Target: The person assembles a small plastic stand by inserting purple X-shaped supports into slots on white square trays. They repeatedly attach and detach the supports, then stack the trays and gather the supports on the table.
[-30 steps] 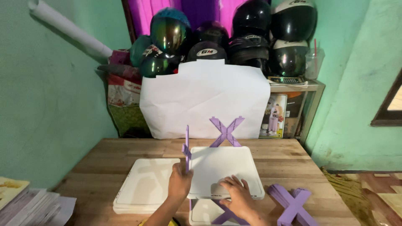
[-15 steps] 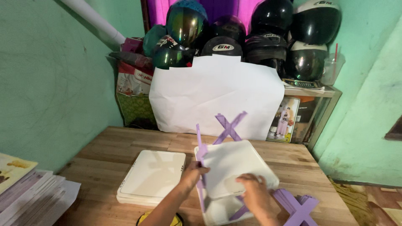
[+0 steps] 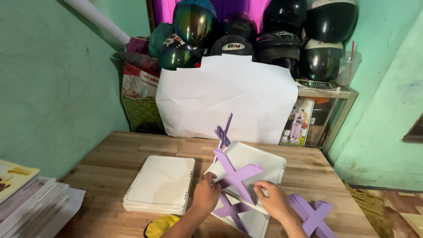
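While closed, both hands' grip holds purple cross brace (image 3: 235,176)

Purple cross brace (image 3: 235,177), white shelf panel (image 3: 260,161) (pale wooden table (image 3: 110,172)).

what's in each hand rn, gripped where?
Both hold the white-and-purple rack assembly: left hand at the near-left edge of the tilted white tray, right hand on the arm tip of a purple X-shaped support.

Tray stack (image 3: 159,185) left of rack (image 3: 240,176); spare braces (image 3: 310,213) right.
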